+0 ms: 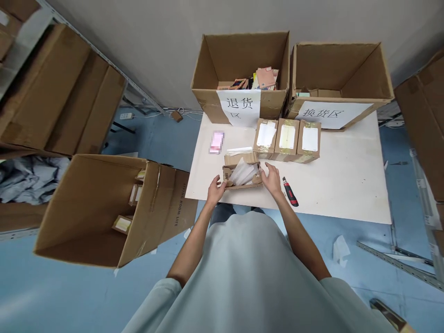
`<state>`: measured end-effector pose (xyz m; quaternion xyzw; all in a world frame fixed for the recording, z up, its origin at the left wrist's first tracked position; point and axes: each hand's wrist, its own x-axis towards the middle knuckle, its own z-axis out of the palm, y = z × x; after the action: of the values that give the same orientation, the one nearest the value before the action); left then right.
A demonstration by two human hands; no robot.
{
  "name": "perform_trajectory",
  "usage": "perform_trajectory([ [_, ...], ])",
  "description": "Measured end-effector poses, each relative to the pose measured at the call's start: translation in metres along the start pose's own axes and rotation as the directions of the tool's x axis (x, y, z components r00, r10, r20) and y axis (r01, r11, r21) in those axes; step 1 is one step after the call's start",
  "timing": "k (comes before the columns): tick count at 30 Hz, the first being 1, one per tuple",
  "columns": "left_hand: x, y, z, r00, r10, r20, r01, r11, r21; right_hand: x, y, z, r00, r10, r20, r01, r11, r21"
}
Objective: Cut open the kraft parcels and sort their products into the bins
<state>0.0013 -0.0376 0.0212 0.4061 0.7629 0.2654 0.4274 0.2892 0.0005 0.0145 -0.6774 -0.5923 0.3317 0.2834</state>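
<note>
Cardboard carton point(239, 187) is lying open on the tabletop point(340, 185), holding white wrapping point(243, 173).
Left hand point(215, 190) is touching its left end, pinch unclear; right hand point(272, 179) is resting, fingers spread, at the other.

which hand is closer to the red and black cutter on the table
Right: the right hand is just left of the cutter; the left hand is farther away, at the left end of the open box.

left hand point(214, 190): half-curled, closure unclear; right hand point(272, 180): fingers point(273, 168) loosely parted; forearms point(192, 245) extended
</note>
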Motion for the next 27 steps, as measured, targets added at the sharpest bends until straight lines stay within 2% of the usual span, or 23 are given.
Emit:
perform_trajectory([
  [3,0.006,0.01,-0.001,0.994,-0.068,0.081,0.073,0.996,-0.059,-0.008,0.017,0.003,0.973,0.192,0.126,-0.21,0.967,0.141],
  [6,0.008,0.017,-0.006,0.98,-0.063,0.189,0.083,0.992,-0.1,-0.025,0.015,0.009,0.949,0.273,0.158,-0.302,0.929,0.213],
  [11,0.005,0.017,-0.027,0.962,0.074,0.261,-0.045,0.992,-0.117,-0.069,-0.001,0.014,0.935,0.354,0.027,-0.345,0.885,0.312],
  [16,-0.005,0.02,-0.04,0.887,0.209,0.413,-0.175,0.977,-0.118,-0.132,-0.01,0.017,0.886,0.443,-0.133,-0.349,0.829,0.438],
  [19,-0.017,0.025,-0.031,0.81,0.265,0.523,-0.241,0.964,-0.114,-0.181,-0.011,0.018,0.834,0.485,-0.262,-0.308,0.805,0.507],
  [22,-0.036,0.027,-0.014,0.699,0.296,0.65,-0.29,0.949,-0.12,-0.237,-0.01,0.016,0.746,0.551,-0.373,-0.306,0.782,0.543],
  [24,-0.052,0.025,0.001,0.607,0.298,0.736,-0.314,0.941,-0.122,-0.276,-0.009,0.014,0.667,0.606,-0.433,-0.328,0.761,0.56],
  [27,-0.082,0.02,0.03,0.444,0.283,0.85,-0.36,0.925,-0.12,-0.337,-0.007,0.013,0.517,0.681,-0.518,-0.357,0.722,0.593],
])
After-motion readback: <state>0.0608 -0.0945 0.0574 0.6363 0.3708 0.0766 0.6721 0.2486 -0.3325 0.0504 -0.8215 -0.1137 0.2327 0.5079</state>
